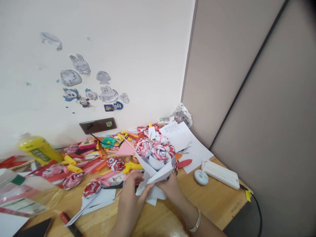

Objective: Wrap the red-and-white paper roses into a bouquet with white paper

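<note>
A bouquet of pink, red and white paper roses (pixel 160 152), wrapped in white paper (pixel 158 171), stands upright near the middle of the view. My left hand (pixel 134 189) is closed round the left side of the wrapping, its thumb against the lower front. On the right side my right hand (pixel 172 187) grips the wrapping near its base, with some fingers hidden behind the paper. The lower edge of the white paper flares out beneath both hands.
Loose paper roses and coloured strips cover the table's back left. A yellow bottle (pixel 40 149) and a clear bottle (pixel 22 194) are at the left. White sheets (pixel 192 148), a small round device (pixel 201 177) and a white power strip (pixel 221 173) lie at the right. A wall stands behind.
</note>
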`<state>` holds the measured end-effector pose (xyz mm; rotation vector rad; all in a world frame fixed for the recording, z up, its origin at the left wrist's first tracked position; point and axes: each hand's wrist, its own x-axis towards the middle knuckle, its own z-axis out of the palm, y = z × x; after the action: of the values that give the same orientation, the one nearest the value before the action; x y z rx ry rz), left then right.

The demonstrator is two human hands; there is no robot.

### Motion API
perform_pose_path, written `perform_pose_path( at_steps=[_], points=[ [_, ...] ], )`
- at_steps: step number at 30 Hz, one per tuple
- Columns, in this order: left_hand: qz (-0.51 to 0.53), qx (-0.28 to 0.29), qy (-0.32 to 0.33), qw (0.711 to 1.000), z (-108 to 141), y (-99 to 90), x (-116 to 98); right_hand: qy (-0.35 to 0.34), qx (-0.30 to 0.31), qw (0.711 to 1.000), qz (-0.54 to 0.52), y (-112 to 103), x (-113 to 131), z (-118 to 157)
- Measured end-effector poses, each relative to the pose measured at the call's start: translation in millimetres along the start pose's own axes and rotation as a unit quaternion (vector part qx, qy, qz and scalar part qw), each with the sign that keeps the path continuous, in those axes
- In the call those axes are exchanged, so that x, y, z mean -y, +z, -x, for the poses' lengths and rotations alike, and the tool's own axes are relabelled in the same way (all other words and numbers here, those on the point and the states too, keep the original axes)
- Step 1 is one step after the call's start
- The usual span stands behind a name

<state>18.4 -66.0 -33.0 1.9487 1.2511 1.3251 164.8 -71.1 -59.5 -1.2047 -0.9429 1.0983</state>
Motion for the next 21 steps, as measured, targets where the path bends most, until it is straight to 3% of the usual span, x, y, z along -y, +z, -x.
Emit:
perform_pose_path(
  at_steps=[3, 7, 11, 21],
  points=[
    [-0.048, 0.051, 0.134, 0.989, -5, -6.1, -10, 0.036, -0.012, 0.999, -0.008, -1, -3, 0],
    [-0.082, 0.020, 0.188, 0.978, -10, -8.5, -9, 0.046, -0.034, 0.998, -0.007, 0, -6, 0],
    [-0.095, 0.000, 0.177, 0.980, -12, -8.0, -3, 0.036, -0.044, 0.998, -0.007, 0, -7, 0],
    [-0.028, 0.097, 0.128, 0.987, -24, -17.4, -1, -0.023, 0.012, 0.999, -0.046, -7, -7, 0]
  ],
)
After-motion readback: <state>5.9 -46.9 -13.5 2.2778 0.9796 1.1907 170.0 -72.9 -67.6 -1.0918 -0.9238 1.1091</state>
